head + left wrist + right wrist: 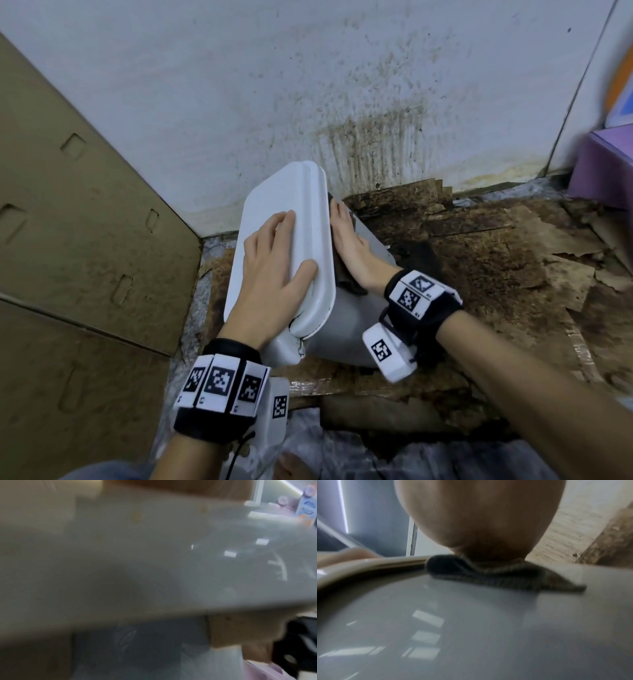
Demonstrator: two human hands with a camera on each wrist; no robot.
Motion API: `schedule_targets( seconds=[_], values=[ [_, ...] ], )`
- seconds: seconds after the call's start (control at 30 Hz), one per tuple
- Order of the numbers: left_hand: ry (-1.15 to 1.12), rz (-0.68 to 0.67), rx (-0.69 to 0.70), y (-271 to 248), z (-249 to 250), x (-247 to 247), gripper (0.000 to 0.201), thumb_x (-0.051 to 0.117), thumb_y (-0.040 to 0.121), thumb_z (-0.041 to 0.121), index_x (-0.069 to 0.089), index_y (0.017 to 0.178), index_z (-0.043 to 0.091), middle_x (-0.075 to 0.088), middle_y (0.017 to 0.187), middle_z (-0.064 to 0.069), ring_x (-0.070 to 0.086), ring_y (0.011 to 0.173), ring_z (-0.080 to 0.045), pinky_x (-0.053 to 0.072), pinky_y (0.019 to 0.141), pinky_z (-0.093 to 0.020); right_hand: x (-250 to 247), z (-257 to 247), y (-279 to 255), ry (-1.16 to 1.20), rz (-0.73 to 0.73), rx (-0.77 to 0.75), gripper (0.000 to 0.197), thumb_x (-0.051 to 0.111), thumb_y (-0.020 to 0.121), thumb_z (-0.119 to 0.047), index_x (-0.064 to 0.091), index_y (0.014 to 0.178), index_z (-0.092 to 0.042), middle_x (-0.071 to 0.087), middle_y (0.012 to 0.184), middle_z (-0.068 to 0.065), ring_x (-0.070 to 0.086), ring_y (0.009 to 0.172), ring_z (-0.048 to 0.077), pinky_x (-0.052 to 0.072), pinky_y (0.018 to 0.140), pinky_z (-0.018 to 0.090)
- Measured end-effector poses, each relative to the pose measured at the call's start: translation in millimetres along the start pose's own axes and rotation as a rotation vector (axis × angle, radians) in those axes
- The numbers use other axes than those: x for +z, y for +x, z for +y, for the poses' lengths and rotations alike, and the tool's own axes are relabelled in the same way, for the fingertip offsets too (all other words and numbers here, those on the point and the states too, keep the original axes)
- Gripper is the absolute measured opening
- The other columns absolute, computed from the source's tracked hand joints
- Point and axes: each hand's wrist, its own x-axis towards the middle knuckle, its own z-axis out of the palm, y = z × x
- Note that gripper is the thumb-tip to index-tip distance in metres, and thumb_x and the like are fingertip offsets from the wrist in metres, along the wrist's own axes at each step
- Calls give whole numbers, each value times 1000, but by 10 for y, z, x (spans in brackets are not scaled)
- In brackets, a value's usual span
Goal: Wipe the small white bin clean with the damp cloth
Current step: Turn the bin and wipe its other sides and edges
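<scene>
The small white bin (342,329) stands tilted on the floor near a corner, its lid (301,192) facing me. My left hand (274,267) lies flat on the lid, fingers spread, thumb along the lid's right edge. My right hand (349,246) presses a dark cloth (346,282) against the bin's side just under the lid rim, fingers straight. In the right wrist view the palm (479,520) sits on the bunched cloth (496,574) over the glossy bin wall (471,628). The left wrist view is blurred, filled by the bin's surface (137,561).
A stained white wall (342,85) rises right behind the bin. A large cardboard panel (68,205) leans at the left. Dirty, torn cardboard (479,257) covers the floor to the right. A purple box (606,164) stands at the far right. Crumpled plastic sheet (342,455) lies near my feet.
</scene>
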Motion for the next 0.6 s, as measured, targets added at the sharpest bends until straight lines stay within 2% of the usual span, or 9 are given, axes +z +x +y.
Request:
schedule_targets(
  seconds=[0.07,0.17,0.23,0.37,0.5,0.6],
  values=[
    [-10,3,-8,-8,-9,-11,79,34,88,54,21,160,25,19,161,12,11,144,-4,10,116,-26,-101,-16,76,-25,-58,6,59,11,106,-52,-10,159,-37,-13,168,-14,-16,152,1,-8,125,44],
    [-45,4,-31,-13,-28,-30,73,39,91,47,22,159,28,19,160,16,11,145,-3,13,116,-27,-170,5,184,-53,-125,-14,62,14,103,-54,-12,157,-38,-17,167,-14,-19,150,1,-7,126,44],
    [-64,7,-44,-22,-40,-41,70,43,93,41,22,159,29,20,160,18,11,145,-3,14,117,-29,-170,19,229,-28,-126,-34,64,14,100,-58,-10,157,-42,-16,167,-16,-18,149,-2,-4,127,44],
    [-86,8,-51,-38,-78,-65,69,44,94,39,22,159,31,20,159,20,8,144,4,14,117,-29,-172,43,278,-227,-104,-70,55,11,110,-43,-16,157,-33,-22,167,-9,-20,152,5,-7,126,43],
    [-80,14,-63,-43,-124,-75,68,45,95,40,22,158,33,20,159,20,8,147,2,16,118,-32,-87,202,350,-464,-83,-183,63,6,103,-52,-14,159,-31,-29,165,-4,-30,150,12,-16,123,49],
    [-76,12,-59,-42,-122,-71,69,45,94,40,22,158,32,21,159,19,8,146,3,15,119,-31,-106,344,380,-284,-44,-233,68,8,101,-58,-19,157,-30,-25,166,-7,-26,151,8,-8,126,47]
  ],
)
